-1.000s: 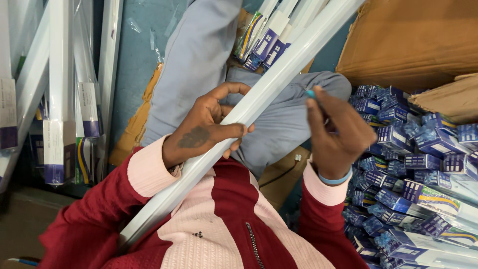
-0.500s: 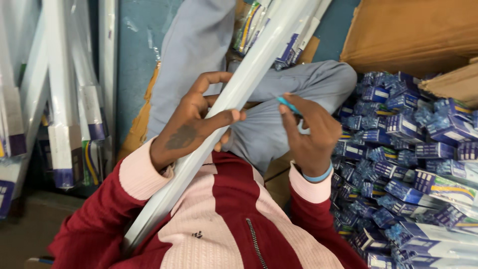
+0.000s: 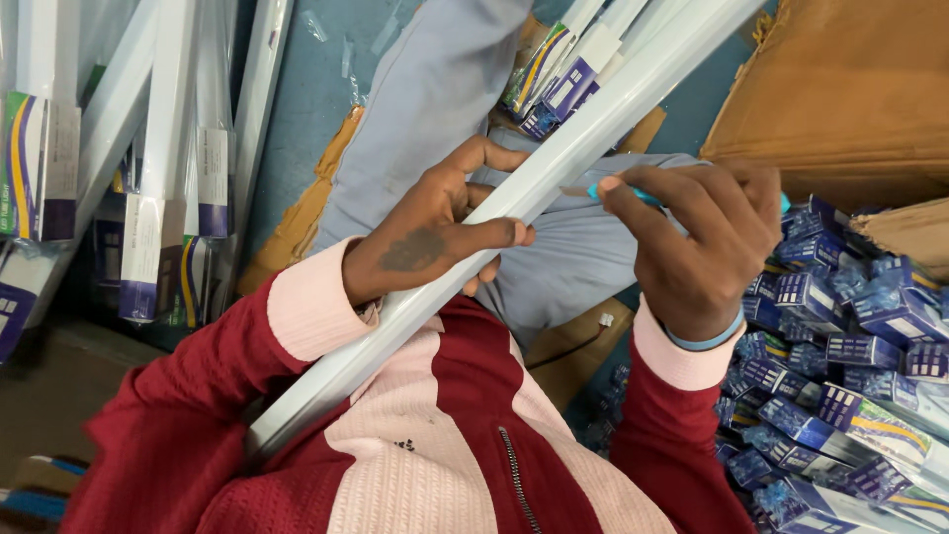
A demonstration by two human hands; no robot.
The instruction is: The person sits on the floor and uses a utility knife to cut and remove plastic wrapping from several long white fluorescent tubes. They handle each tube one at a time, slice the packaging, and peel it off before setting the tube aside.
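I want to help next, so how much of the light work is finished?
Done: packed tubes lean at the left. In hand: the left hand grips a bare white tube light while the right hand puts a small blue tool against it. Left: many small blue boxes lie piled at the right.

The blue-painted floor [image 3: 297,89] carries everything around me. Flattened brown cardboard sheets [image 3: 297,222] lie on it beside my leg. To my right, a heap of small blue-and-white printed cartons [image 3: 850,366] covers the floor, some spilled at angles. A large brown cardboard box [image 3: 850,89] sits above that heap. To my left, long white tube lights in blue-ended sleeves [image 3: 168,168] rest side by side.
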